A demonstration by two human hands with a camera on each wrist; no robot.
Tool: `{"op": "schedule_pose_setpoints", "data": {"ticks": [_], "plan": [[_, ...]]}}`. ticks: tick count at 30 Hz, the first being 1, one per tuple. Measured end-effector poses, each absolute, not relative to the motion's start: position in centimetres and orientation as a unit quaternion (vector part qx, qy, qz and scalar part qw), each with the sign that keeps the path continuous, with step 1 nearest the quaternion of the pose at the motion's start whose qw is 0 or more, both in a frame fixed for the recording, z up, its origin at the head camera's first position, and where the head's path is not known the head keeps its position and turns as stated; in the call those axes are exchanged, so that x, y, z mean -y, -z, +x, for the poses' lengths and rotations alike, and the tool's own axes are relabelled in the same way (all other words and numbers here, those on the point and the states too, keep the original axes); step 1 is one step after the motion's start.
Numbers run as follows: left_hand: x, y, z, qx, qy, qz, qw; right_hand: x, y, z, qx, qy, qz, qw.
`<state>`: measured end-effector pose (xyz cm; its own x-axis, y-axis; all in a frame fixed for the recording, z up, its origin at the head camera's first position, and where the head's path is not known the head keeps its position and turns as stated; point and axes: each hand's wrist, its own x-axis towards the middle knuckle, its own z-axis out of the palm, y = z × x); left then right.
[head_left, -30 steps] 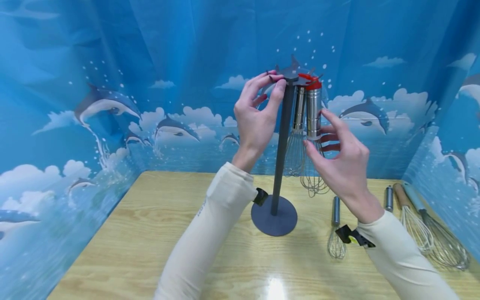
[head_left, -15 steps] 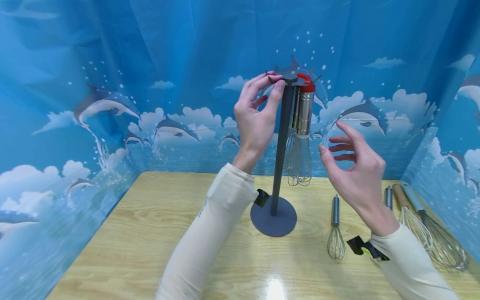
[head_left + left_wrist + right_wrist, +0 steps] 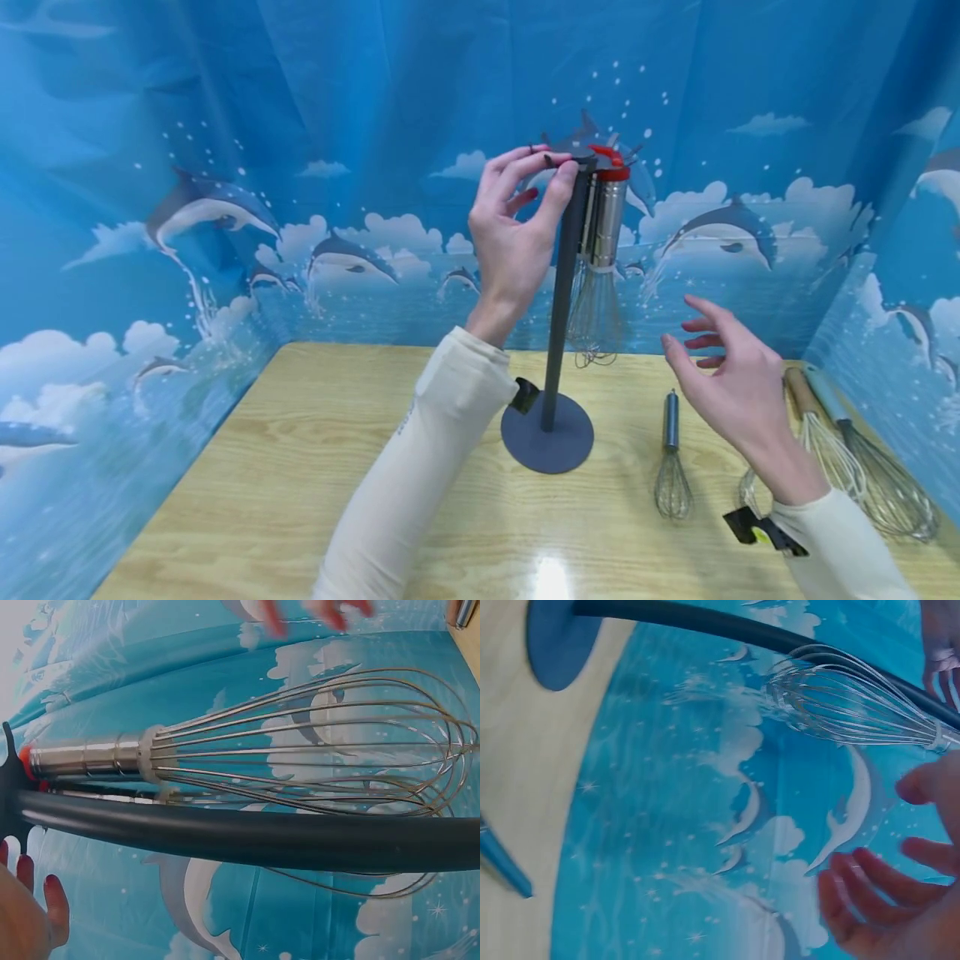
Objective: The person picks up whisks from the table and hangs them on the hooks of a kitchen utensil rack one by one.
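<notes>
The dark-grey, round-based stand (image 3: 564, 317) rises almost vertically right of centre, left-hand (image 3: 513, 229) fingertips pinching its top. The nearer right hand (image 3: 738, 383), fingers loosely spread, empty, has the small silver wire whisk (image 3: 671, 440) lying lower left, handle up-frame.

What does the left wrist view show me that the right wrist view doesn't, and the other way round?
Only the left wrist view: the red handle end of a hanging whisk and the stand's top.
Only the right wrist view: the stand's round base.
Both: the stand's dark pole, hanging whisk wires, and parts of the left hand and the right hand.
</notes>
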<state>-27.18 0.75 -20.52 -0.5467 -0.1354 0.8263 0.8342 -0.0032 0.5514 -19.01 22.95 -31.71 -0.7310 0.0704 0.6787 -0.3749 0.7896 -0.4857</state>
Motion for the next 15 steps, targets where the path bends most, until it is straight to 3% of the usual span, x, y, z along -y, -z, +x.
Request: {"op": "schedule_pose_setpoints", "data": {"ticks": [8,15], "plan": [[-1.2,20.5,-26.9,0.602,0.603,-0.300,0.429,-24.4,35.0,-19.2,0.972,-0.210,0.058,0.084],[-1.6,20.5,-26.8,0.599,0.562,-0.309,0.480,-25.0,37.9,-18.9,0.980,-0.194,0.044,-0.034]]}}
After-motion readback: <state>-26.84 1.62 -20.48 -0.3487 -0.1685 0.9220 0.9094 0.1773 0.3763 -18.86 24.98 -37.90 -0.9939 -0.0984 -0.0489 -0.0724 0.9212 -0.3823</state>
